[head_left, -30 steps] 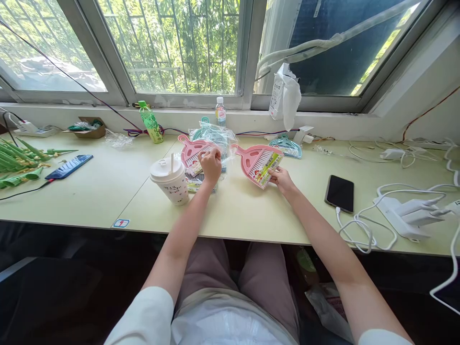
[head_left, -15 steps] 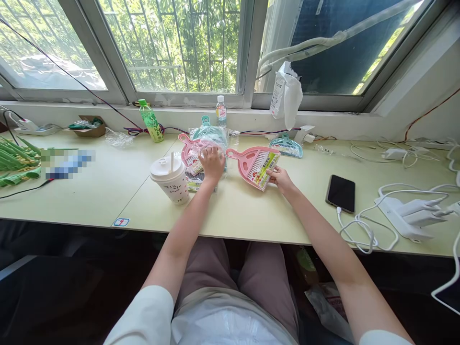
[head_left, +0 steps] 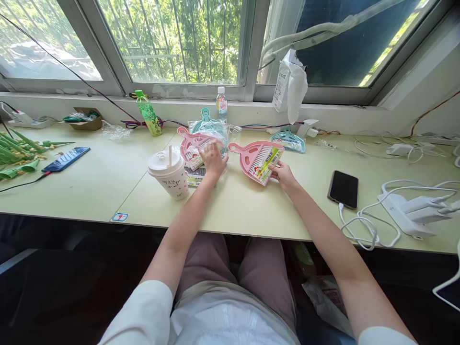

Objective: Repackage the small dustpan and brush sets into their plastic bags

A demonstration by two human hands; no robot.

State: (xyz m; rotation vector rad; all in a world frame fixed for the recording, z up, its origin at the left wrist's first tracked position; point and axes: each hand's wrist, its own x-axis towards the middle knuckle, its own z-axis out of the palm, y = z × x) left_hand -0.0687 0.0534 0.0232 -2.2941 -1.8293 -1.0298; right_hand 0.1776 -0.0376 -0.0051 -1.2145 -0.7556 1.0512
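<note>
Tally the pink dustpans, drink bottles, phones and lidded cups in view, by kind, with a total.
Pink dustpans: 2
Drink bottles: 2
Phones: 2
Lidded cup: 1
Total: 7

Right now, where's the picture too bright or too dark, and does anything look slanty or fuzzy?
Head view: the left window pane is washed out by daylight; head view: the space under the desk is nearly black; head view: window frames splay outward at the top; head view: the pink dustpan set in the right hand shows clearly, but its label's small print is too soft to read.
</note>
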